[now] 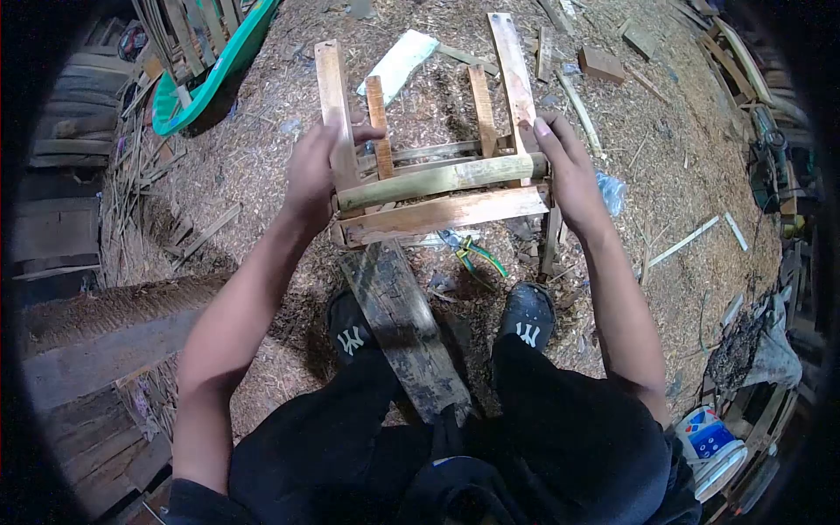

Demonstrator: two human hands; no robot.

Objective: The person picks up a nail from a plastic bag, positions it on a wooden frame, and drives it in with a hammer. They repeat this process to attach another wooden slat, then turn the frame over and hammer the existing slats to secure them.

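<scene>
A small wooden frame (446, 215) with slats and long upright pieces is held up in front of me. A rounded, bamboo-like rail (451, 178) runs across its near side. My left hand (317, 166) is closed around the left upright, with fingers behind the wood. On the opposite side, my right hand (567, 166) grips the right corner, thumb along the upright. Pliers (472, 252) with green-yellow handles lie on the ground just below the frame. A worn, dark plank (404, 328) stretches from beneath the frame toward me, between my legs.
Wood chips cover the ground. A green wheelbarrow-like tray (206, 96) with wood strips stands upper left. A thick timber beam (114, 324) juts in at left. A brick-like block (601, 65) lies beyond the frame, and a white-blue bucket (710, 446) stands lower right.
</scene>
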